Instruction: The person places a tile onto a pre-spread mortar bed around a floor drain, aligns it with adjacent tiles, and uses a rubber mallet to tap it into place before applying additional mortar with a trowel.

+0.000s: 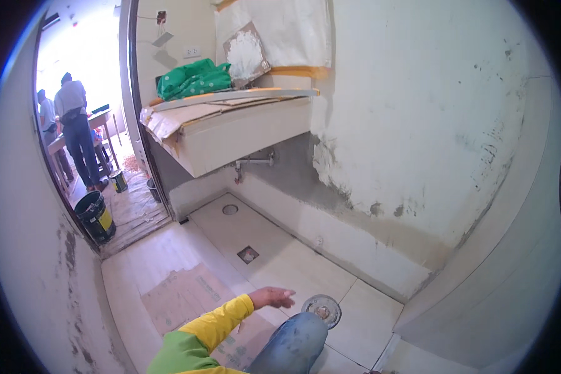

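left hand's (pixel 272 297) fingers loosely extended, empty, right's can't tell; shifting knee (pixel 296 343) could knock metal ring (pixel 325 302), lower centre.

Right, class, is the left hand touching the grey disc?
No, a strip of floor shows between the left hand and the disc.

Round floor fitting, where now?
Low in the head view, right of centre: the round floor fitting sits right of the left hand, partly behind the denim knee.
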{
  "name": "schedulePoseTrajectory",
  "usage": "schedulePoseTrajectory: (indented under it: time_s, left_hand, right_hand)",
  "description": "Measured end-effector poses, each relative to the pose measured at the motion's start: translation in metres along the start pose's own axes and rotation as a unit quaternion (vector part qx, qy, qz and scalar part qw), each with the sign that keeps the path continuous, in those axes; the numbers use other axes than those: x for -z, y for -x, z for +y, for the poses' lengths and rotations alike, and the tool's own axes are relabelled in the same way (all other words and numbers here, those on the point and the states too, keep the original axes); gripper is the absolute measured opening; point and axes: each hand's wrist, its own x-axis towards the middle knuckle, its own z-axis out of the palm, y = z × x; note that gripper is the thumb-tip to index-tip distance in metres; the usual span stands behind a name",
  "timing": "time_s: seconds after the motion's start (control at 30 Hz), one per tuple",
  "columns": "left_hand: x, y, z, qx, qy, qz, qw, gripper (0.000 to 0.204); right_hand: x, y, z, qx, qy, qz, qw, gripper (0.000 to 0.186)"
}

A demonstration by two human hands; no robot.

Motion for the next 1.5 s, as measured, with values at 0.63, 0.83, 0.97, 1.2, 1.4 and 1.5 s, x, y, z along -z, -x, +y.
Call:
schedulePoseTrajectory:
  time_s: [0.63, 0.83, 0.97, 1.2, 1.4, 1.5]
  left_hand:
    - [0.05, 0.095, 0.274, -0.406, -0.223, 0.347, 0.815, 0.046]
    - [0.083, 0.124, 0.335, -0.434, -0.217, 0.446, 0.752, 0.043]
    - [0.106, 0.179, 0.359, -0.48, -0.247, 0.554, 0.633, 0.043]
    - [0.138, 0.221, 0.34, -0.465, -0.226, 0.575, 0.634, 0.039]
    - [0.086, 0.342, 0.319, -0.355, -0.275, 0.65, 0.613, 0.046]
    - [0.1, 0.35, 0.313, -0.396, -0.282, 0.651, 0.583, 0.045]
  right_hand:
    - [-0.042, -0.053, 0.011, 0.08, 0.028, -0.004, 0.996, 0.047]
    - [-0.103, -0.113, 0.096, 0.151, 0.096, 0.023, 0.984, 0.049]
    - [-0.094, -0.107, 0.06, 0.127, 0.048, 0.008, 0.991, 0.049]
    - [-0.075, -0.16, 0.062, 0.226, 0.156, -0.007, 0.961, 0.059]
    - [-0.066, -0.086, -0.122, 0.204, 0.1, -0.155, 0.961, 0.055]
    - [-0.034, -0.068, -0.138, 0.171, 0.092, -0.151, 0.969, 0.054]
